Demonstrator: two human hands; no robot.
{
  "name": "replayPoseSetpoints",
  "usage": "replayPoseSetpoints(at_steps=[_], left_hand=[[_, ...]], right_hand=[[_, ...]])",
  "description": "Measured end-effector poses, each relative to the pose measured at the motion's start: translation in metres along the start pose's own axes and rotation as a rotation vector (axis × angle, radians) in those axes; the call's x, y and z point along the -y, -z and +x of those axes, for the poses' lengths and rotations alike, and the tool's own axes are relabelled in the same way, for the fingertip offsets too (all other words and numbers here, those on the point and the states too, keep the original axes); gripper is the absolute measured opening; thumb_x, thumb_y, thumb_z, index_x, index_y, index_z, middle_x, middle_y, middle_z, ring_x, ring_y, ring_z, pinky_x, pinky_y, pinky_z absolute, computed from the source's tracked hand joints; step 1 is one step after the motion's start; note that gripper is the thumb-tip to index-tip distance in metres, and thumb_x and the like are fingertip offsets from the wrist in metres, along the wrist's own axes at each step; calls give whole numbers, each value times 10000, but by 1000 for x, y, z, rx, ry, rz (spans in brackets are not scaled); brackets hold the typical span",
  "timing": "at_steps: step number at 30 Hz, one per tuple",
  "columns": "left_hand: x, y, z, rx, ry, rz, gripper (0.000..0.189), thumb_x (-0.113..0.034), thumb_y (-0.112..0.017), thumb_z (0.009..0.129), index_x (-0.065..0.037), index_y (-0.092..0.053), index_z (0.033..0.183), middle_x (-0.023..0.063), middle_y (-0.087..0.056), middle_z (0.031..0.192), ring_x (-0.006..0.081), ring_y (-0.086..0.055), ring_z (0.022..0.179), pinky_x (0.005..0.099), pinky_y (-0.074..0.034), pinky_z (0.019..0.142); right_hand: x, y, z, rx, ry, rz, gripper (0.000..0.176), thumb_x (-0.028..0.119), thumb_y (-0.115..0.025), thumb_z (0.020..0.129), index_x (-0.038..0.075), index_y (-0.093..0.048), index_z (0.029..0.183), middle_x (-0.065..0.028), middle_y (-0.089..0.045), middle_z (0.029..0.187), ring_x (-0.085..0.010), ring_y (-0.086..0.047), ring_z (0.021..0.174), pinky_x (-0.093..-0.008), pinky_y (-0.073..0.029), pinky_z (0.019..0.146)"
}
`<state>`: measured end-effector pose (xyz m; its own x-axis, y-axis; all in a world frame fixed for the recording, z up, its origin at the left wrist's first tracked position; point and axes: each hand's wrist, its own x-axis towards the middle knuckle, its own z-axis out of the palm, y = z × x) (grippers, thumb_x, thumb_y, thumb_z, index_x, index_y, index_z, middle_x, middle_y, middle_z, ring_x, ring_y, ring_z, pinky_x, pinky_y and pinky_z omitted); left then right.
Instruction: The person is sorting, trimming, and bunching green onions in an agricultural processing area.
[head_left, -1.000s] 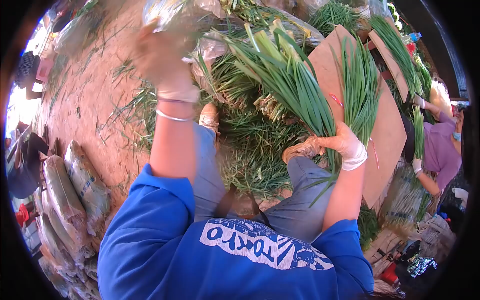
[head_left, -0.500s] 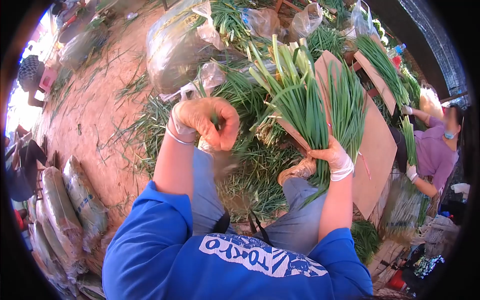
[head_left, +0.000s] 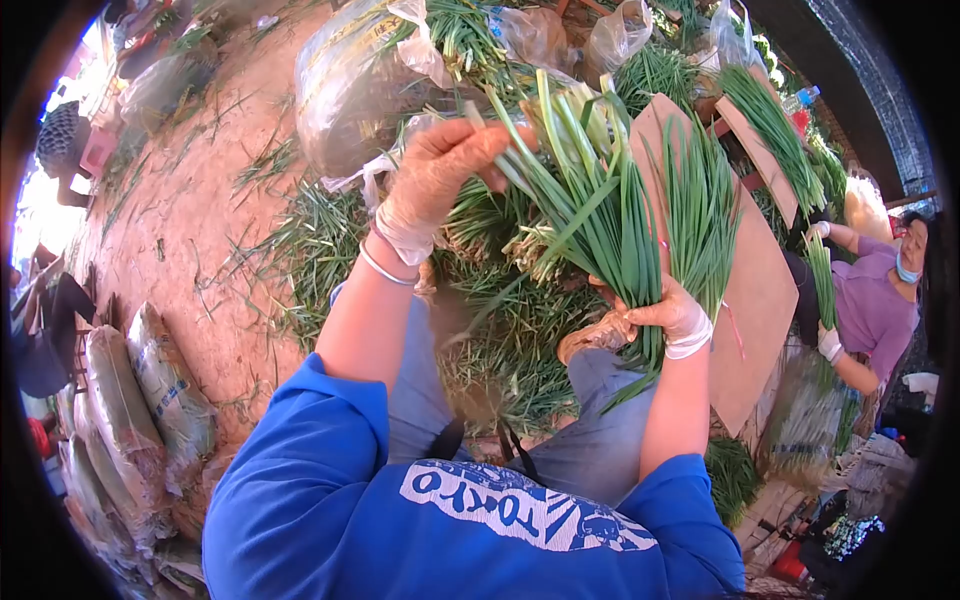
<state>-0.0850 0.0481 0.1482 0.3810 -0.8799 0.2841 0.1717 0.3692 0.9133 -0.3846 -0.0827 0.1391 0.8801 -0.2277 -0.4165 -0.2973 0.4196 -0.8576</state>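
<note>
Sits over reddish-brown ground (head_left: 230,250) strewn with loose green leaves (head_left: 520,375), beside a flat tan board (head_left: 760,310). Clasps a thick bunch of pale-ended green stalks (head_left: 615,225) in the gloved right hand (head_left: 672,315); reaches the gloved left hand (head_left: 440,175), apart, to the pale ends. Cannot tell whether pinching any.

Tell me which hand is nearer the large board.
Right. The right hand, gripping the bunch, is beside the large board; the left hand, by the bunch's pale ends, is farther left.
</note>
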Motion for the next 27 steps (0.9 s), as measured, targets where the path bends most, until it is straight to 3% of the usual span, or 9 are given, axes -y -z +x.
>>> replayPoseSetpoints(at_steps=[3,5,11,13,16,18,21,23,27], left_hand=[[1,16,8,-154,-150,-39,235,-250,-599,874,-75,-647,1023,43,-658,882,116,-585,678,241,-481,630],[-5,30,15,-578,-152,-579,224,-257,-571,883,-65,-635,789,1,-564,664,111,-507,641,263,-458,666],[11,46,6,-484,-210,-976,438,-416,-628,816,-135,-387,581,-21,-462,594,155,-473,622,370,-456,758],[1,28,7,-75,-103,-540,364,-424,-636,817,-73,-551,769,15,-566,750,149,-548,725,357,-468,774],[4,-20,-2,179,179,-91,437,-338,-654,833,9,-578,1087,75,-617,988,154,-602,825,309,-491,758],[10,-34,-6,259,284,25,331,-257,-651,845,21,-619,1021,85,-652,922,154,-623,788,293,-519,698],[10,-37,-6,279,366,117,269,-229,-640,854,20,-647,953,85,-663,813,148,-629,713,273,-522,622],[8,-37,-5,243,408,116,250,-220,-635,857,20,-657,925,79,-661,752,143,-627,664,255,-516,576],[2,-20,-5,66,162,73,254,-226,-576,895,12,-660,920,83,-652,715,131,-617,619,228,-495,546]], right_hand=[[-4,5,0,18,22,57,408,-47,-644,723,-75,-548,1119,-80,-587,802,-163,-594,612,-253,-490,535],[-2,4,-2,13,53,58,403,-46,-645,722,-77,-548,1112,-91,-596,826,-166,-597,614,-254,-493,531],[-4,7,-4,-13,86,65,410,-38,-652,709,-84,-548,1103,-134,-617,940,-177,-602,618,-267,-508,528],[-5,6,-5,-23,82,57,431,-35,-656,703,-84,-544,1116,-133,-615,945,-175,-600,615,-267,-509,529],[-3,1,-5,-73,58,0,514,-23,-663,696,-79,-510,1183,-92,-602,851,-165,-589,609,-269,-499,538],[1,-6,-3,-136,63,23,438,39,-712,644,-63,-530,1029,-127,-579,807,-199,-578,574,-286,-491,479],[5,-5,-2,-56,58,22,580,8,-669,703,-70,-469,1242,-57,-582,777,-155,-581,609,-266,-480,559],[2,-6,-2,-90,78,35,491,41,-700,677,-58,-507,1117,-86,-580,781,-178,-582,589,-279,-490,527],[-5,6,-4,-152,99,-18,393,80,-739,662,-42,-550,984,-110,-581,783,-198,-587,579,-290,-502,502]])
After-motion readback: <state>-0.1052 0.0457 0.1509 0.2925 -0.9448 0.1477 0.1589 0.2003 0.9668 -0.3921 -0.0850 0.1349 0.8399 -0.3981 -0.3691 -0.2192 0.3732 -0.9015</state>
